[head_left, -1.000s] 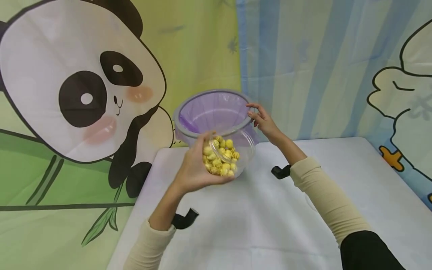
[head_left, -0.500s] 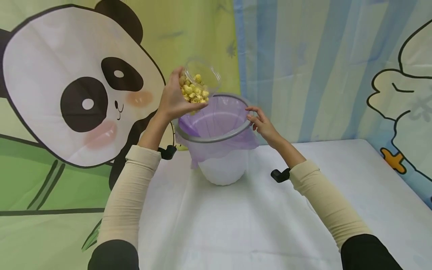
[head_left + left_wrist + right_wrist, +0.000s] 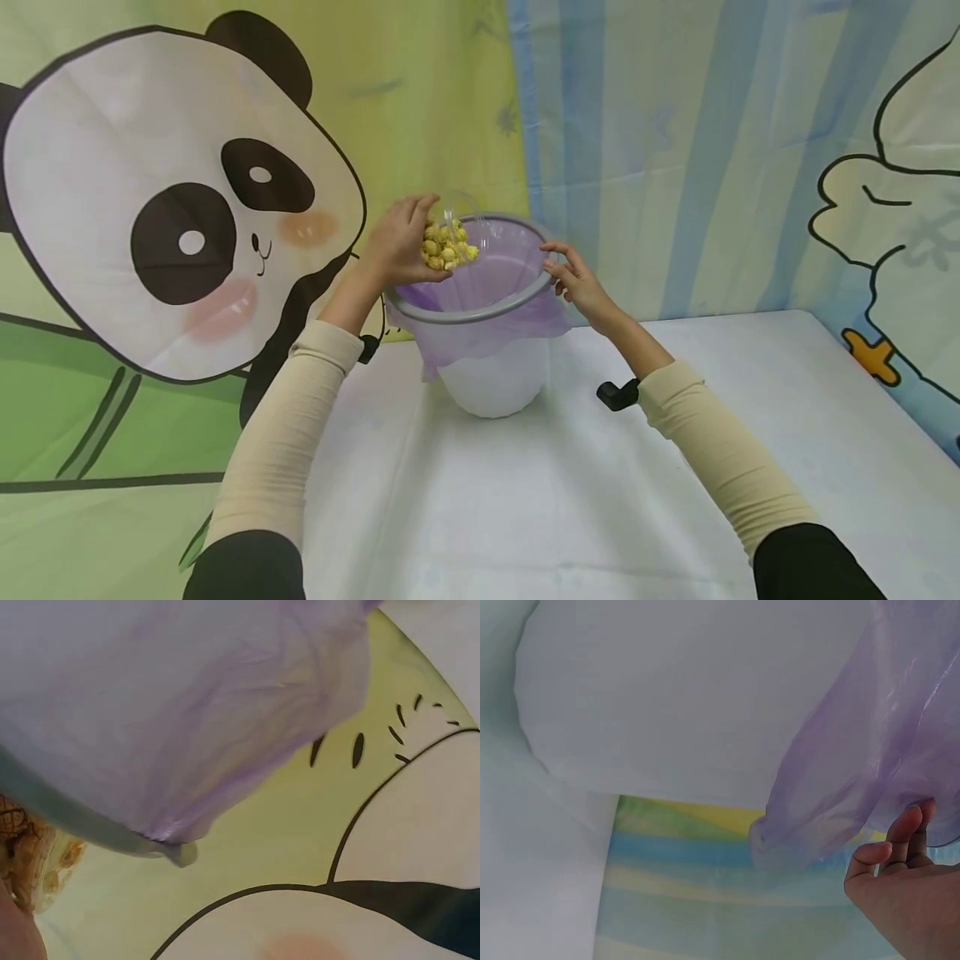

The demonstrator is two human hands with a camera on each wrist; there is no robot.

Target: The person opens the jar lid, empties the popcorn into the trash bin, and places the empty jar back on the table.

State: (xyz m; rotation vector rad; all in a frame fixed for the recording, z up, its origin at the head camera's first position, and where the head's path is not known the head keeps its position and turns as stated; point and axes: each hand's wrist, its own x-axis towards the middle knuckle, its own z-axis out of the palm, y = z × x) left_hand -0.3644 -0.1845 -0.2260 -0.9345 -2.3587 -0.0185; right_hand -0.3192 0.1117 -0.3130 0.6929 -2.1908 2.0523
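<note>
My left hand (image 3: pixel 397 242) grips a clear plastic jar (image 3: pixel 480 235) from its left side. Yellow popcorn (image 3: pixel 447 250) fills the part nearest the palm. The jar lies tilted on its side, over the opening of a white trash can (image 3: pixel 495 385). A purple trash bag (image 3: pixel 517 330) lines the can and hangs over its outside, under a grey rim ring (image 3: pixel 468 317). On the right, my right hand (image 3: pixel 581 287) holds that rim between thumb and fingers. Its curled fingers (image 3: pixel 900 836) show against the bag in the right wrist view. The left wrist view catches only an edge of the jar (image 3: pixel 49 866).
The can stands on a white-covered table (image 3: pixel 480 500), near its back edge. Behind hangs a printed cloth with a panda (image 3: pixel 172 242) on the left and blue stripes (image 3: pixel 675 167) on the right. A black wrist mount (image 3: pixel 618 395) sticks out from the right sleeve.
My left hand has carried the jar from in front of the can up and left, then lowered it over the opening. My right hand has stayed at the rim.
</note>
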